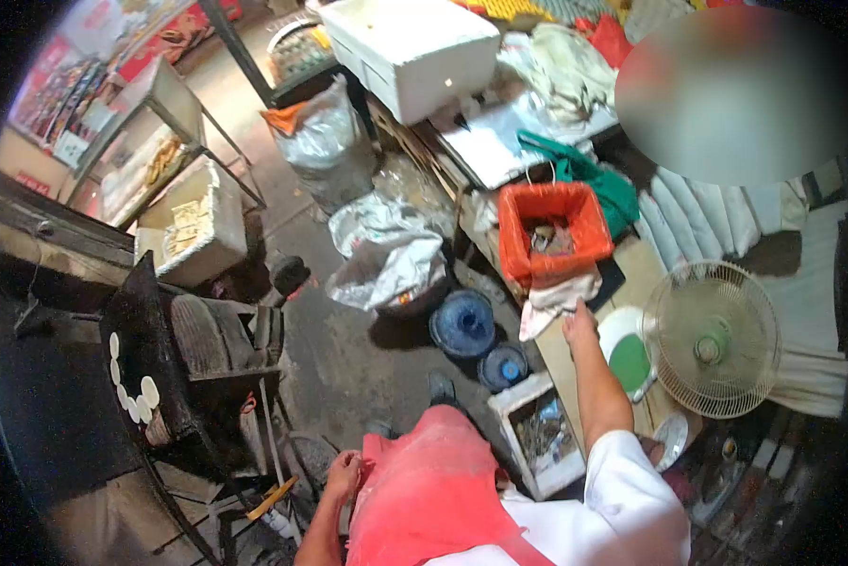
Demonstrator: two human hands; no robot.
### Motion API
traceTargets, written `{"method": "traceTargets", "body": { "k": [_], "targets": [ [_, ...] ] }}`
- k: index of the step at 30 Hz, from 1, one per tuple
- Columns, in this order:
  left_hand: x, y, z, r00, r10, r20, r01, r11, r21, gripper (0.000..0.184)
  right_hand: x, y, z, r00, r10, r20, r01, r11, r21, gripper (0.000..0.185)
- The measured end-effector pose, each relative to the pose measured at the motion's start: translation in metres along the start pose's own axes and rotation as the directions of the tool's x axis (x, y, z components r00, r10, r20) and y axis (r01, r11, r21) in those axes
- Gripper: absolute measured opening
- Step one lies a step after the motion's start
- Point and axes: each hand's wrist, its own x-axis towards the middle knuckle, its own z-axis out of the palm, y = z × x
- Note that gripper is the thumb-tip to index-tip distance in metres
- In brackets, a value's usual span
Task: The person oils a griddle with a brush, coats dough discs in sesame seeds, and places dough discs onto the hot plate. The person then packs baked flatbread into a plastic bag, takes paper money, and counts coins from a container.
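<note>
My right arm reaches forward to a pale, stained cloth (558, 304), and the fingers of my right hand (580, 325) are closed on its near edge. The cloth lies just in front of an orange-red plastic basket (511, 241) with cash-like papers inside. A white plate-like thing with a green disc (629, 364) sits to the right of my wrist. Low beside my red apron (433, 472) hangs my left hand (345, 472), its fingers loosely curled with nothing visible in them.
A standing fan (712, 340) is on the right. Blue water jugs (463, 324) and a white foam box of scraps (542, 436) stand by the table. Pale round pieces lie on a black surface (155, 321) at left. Another person, blurred, is at upper right.
</note>
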Motion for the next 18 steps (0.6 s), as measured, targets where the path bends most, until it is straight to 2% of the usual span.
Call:
{"method": "traceTargets", "body": {
  "k": [1,3,4,5,7,8,9,11,13,14,15,16,17,18],
  "targets": [
    [0.002,0.013,0.002,0.999,0.031,-0.014,-0.031,0.999,-0.020,0.019,-0.014,-0.011,0.008,0.994,0.073,0.077,-0.085,0.982,0.166,0.037],
    [-0.018,0.055,0.003,1.000,0.012,0.002,-0.012,0.994,0.111,0.021,-0.034,-0.032,0.034,0.989,0.121,0.088,-0.142,0.943,0.301,0.035],
    [-0.019,0.060,-0.001,0.999,0.033,0.027,-0.036,0.993,0.111,0.024,-0.031,-0.035,0.039,0.974,0.135,0.181,-0.180,0.948,0.264,0.029],
    [-0.019,0.058,-0.007,0.999,0.040,0.018,-0.042,0.993,0.107,0.024,-0.031,-0.035,0.044,0.973,0.131,0.192,-0.179,0.948,0.263,0.029],
    [-0.016,0.054,-0.021,0.995,0.100,0.021,-0.102,0.972,0.212,0.023,-0.065,-0.047,0.049,0.994,-0.052,0.091,0.032,0.978,0.207,0.024],
    [-0.015,0.051,-0.029,0.994,0.104,0.024,-0.106,0.971,0.212,0.023,-0.039,-0.032,0.045,0.982,-0.188,0.036,0.168,0.936,0.309,0.022],
    [-0.016,0.050,-0.035,0.993,0.117,0.014,-0.118,0.973,0.198,0.023,-0.072,-0.040,0.035,0.955,-0.226,0.190,0.149,0.925,0.349,0.033],
    [-0.018,0.051,-0.044,0.991,0.132,0.005,-0.131,0.978,0.163,0.024,-0.142,-0.045,0.037,0.847,-0.522,0.104,0.478,0.831,0.285,0.029],
    [-0.025,0.062,-0.051,0.998,-0.032,0.058,0.046,0.964,-0.261,0.026,-0.181,-0.036,0.040,0.768,-0.617,0.171,0.585,0.785,0.205,0.029],
    [-0.030,0.068,-0.053,0.994,-0.021,0.103,0.052,0.949,-0.310,0.032,-0.259,-0.049,0.051,0.738,-0.567,0.366,0.520,0.824,0.227,0.038],
    [-0.033,0.076,-0.052,0.993,-0.014,0.113,0.050,0.946,-0.320,0.032,-0.291,-0.041,0.067,0.595,-0.694,0.405,0.626,0.717,0.307,0.043],
    [-0.035,0.087,-0.049,0.981,0.032,0.191,0.048,0.916,-0.399,0.034,-0.281,-0.012,0.075,0.444,-0.792,0.420,0.853,0.517,0.073,0.050],
    [-0.039,0.101,-0.045,0.961,0.085,0.263,0.052,0.879,-0.474,0.037,-0.381,-0.033,0.094,0.184,-0.768,0.613,0.952,0.295,0.084,0.053],
    [-0.051,0.127,-0.036,0.952,0.097,0.289,0.068,0.857,-0.511,0.040,-0.423,-0.016,0.108,0.280,-0.581,0.764,0.846,0.526,0.089,0.050]
  ]
}}
